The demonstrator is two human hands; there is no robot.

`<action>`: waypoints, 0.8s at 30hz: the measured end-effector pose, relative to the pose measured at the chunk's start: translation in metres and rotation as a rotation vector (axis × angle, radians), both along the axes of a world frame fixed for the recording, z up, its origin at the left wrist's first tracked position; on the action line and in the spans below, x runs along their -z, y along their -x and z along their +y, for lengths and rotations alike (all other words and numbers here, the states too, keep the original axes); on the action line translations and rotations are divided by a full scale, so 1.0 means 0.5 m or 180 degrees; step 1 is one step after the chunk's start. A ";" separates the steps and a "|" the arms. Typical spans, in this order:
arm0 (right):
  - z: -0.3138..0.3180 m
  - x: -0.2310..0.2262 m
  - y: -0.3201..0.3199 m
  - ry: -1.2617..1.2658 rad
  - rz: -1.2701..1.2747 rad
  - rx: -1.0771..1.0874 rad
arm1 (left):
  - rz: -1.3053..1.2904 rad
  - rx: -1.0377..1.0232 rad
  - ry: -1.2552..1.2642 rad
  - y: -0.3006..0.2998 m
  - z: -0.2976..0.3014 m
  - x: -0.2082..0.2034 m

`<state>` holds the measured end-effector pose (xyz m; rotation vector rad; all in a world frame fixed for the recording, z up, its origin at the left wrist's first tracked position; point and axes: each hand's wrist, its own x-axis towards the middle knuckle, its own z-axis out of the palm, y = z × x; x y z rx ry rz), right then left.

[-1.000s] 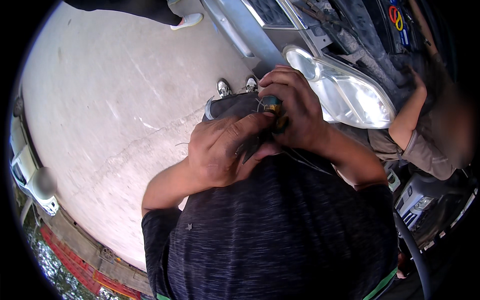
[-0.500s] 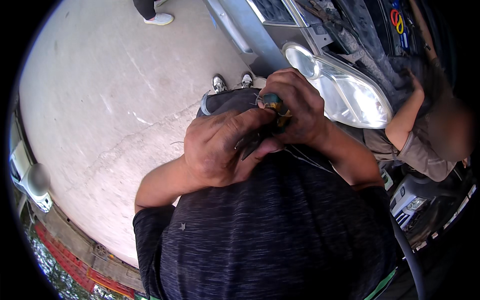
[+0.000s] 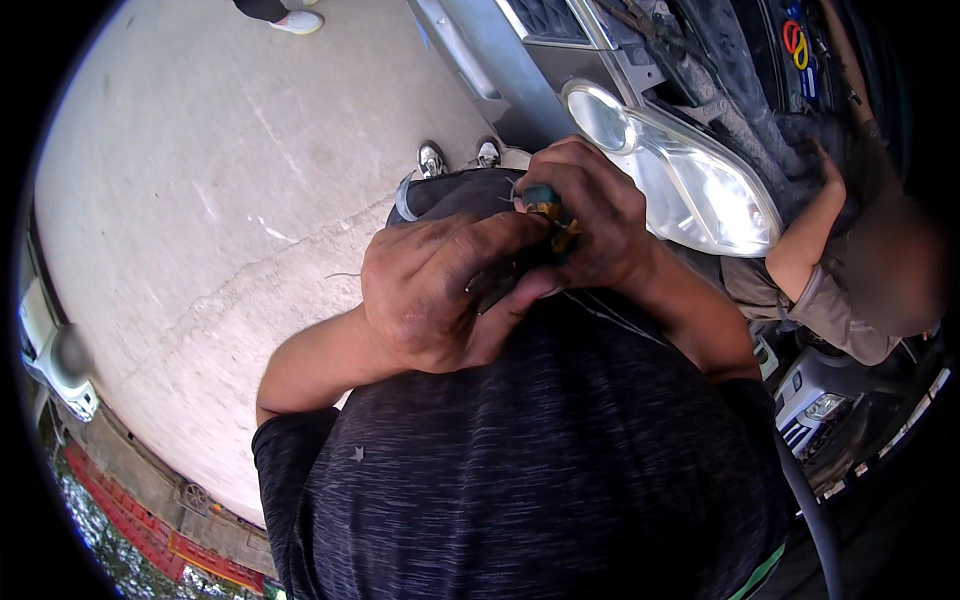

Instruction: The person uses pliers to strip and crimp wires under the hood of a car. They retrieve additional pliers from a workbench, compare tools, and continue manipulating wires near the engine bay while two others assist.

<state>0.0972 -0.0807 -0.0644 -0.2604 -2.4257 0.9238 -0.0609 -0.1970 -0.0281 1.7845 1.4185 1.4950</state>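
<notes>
In front of my dark shirt (image 3: 500, 450), both hands meet at chest height. My right hand (image 3: 600, 215) is curled closed around a small green-and-yellow piece (image 3: 541, 200), whose end shows between the fingers. My left hand (image 3: 420, 290) is closed too, its thumb and forefinger pressed against the near side of that piece. Something dark and narrow (image 3: 490, 285) shows within the left grip; its kind is hidden. Thin wires (image 3: 610, 312) trail below my right wrist, and a fine strand (image 3: 342, 275) sticks out beyond my left hand.
A car headlight (image 3: 690, 185) and open engine bay (image 3: 720, 80) lie to the right. Red and yellow tool handles (image 3: 796, 45) show there. A co-worker's arm (image 3: 805, 230) reaches in. Another person's shoe (image 3: 298, 22) stands on the concrete floor (image 3: 200, 200); another car (image 3: 55, 355) is far left.
My hands stay together with only a slight shift left. The dark narrow thing is more hidden by my left fingers. The other person's shoe at the top has moved left.
</notes>
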 end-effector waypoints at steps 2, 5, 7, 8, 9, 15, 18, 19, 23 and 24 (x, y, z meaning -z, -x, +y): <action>-0.002 -0.002 -0.001 0.0126 -0.0053 0.0034 | 0.0020 0.0048 0.0004 0.002 0.002 -0.002; -0.010 -0.006 -0.003 0.0359 -0.0150 0.0106 | 0.0011 0.0049 0.0033 0.000 0.004 -0.003; -0.012 -0.005 -0.005 0.0379 -0.0195 0.0110 | 0.0016 0.0000 0.0018 -0.005 0.002 0.000; -0.012 -0.005 -0.005 0.0376 -0.0210 0.0114 | 0.0039 -0.0002 0.0039 -0.006 0.002 0.000; -0.012 -0.007 -0.004 0.0361 -0.0230 0.0128 | 0.0057 0.0003 0.0063 -0.005 0.001 0.000; -0.011 -0.005 -0.005 0.0398 -0.0262 0.0242 | -0.0121 -0.0235 -0.0017 -0.019 0.009 0.009; 0.007 -0.013 -0.006 0.0055 -0.0346 0.0150 | 0.0001 -0.0130 0.0030 -0.015 0.008 -0.006; 0.010 -0.014 -0.006 -0.0016 -0.0396 0.0112 | 0.0070 -0.0048 0.0092 -0.011 0.008 -0.010; 0.009 -0.007 -0.010 0.0049 -0.0537 -0.0031 | 0.0083 -0.0164 -0.0036 -0.015 0.003 0.000; 0.007 -0.004 -0.012 0.0125 -0.0533 -0.0028 | 0.0058 -0.0174 -0.0024 -0.016 0.003 -0.002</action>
